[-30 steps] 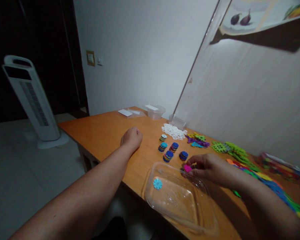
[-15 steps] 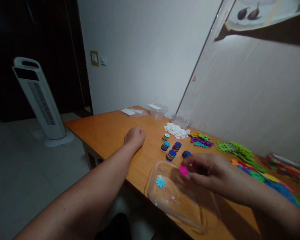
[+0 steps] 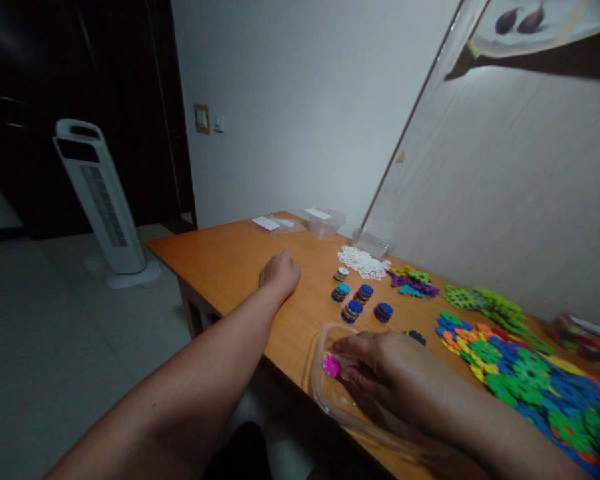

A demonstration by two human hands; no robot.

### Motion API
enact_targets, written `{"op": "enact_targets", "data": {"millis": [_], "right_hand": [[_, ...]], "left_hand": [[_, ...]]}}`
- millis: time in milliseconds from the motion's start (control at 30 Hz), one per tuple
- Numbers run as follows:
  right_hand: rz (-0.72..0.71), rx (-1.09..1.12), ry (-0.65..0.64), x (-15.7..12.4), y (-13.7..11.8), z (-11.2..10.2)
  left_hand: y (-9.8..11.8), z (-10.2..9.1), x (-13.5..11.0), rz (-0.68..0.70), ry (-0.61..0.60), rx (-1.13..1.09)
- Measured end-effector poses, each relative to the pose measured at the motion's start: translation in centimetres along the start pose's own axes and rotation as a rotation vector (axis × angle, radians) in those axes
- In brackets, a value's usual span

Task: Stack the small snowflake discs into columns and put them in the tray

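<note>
My right hand reaches low into a clear plastic tray at the table's near edge. Its thumb and fingertips are closed at the edge of a pink notched disc. That disc lies over the spot of a light blue disc, which is now almost wholly hidden. My left hand rests on the tabletop as a closed fist, apart from the pieces. Beyond the tray stand several small stacks of notched discs, such as a dark blue-topped stack and a white-topped one.
Right of my hand spreads a heap of colourful flower-shaped pieces. Farther back lie white lattice pieces, purple pieces and green pieces. A clear tub stands by the wall. On the floor stands a white tower fan.
My right hand has carried the pink disc leftward and down into the tray, onto the light blue disc's place. My left fist stays on the table. The view has shifted slightly.
</note>
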State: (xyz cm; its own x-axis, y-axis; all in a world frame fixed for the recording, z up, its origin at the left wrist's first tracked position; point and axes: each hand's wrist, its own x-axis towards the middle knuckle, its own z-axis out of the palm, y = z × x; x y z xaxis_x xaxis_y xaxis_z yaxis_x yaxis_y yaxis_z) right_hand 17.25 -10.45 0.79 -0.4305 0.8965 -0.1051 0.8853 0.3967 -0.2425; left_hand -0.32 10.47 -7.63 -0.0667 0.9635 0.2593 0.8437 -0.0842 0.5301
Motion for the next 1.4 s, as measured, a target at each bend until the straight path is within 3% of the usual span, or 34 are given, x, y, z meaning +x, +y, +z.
{"op": "enact_targets", "data": {"millis": [333, 600, 1000, 1200, 1400], "right_hand": [[-0.082, -0.076, 0.012, -0.5, 0.2, 0.6], [-0.081, -0.113, 0.019, -0.7, 1.0, 0.9], [-0.111, -0.136, -0.035, -1.0, 0.7, 0.7], [-0.087, -0.011, 0.14, -1.9, 2.8, -0.9], [0.076, 0.049, 0.323, -3.6, 6.7, -3.7]], "left_hand": [[0.1, 0.1, -0.3, 0.069, 0.026, 0.032], [1.2, -0.1, -3.0, 0.118, 0.007, 0.035], [5.2, 1.1, -6.9, -0.158, 0.124, -0.179], [5.4, 1.0, -7.4, -0.097, 0.154, -0.163], [5.5, 1.1, -7.3, -0.065, 0.17, -0.107]]}}
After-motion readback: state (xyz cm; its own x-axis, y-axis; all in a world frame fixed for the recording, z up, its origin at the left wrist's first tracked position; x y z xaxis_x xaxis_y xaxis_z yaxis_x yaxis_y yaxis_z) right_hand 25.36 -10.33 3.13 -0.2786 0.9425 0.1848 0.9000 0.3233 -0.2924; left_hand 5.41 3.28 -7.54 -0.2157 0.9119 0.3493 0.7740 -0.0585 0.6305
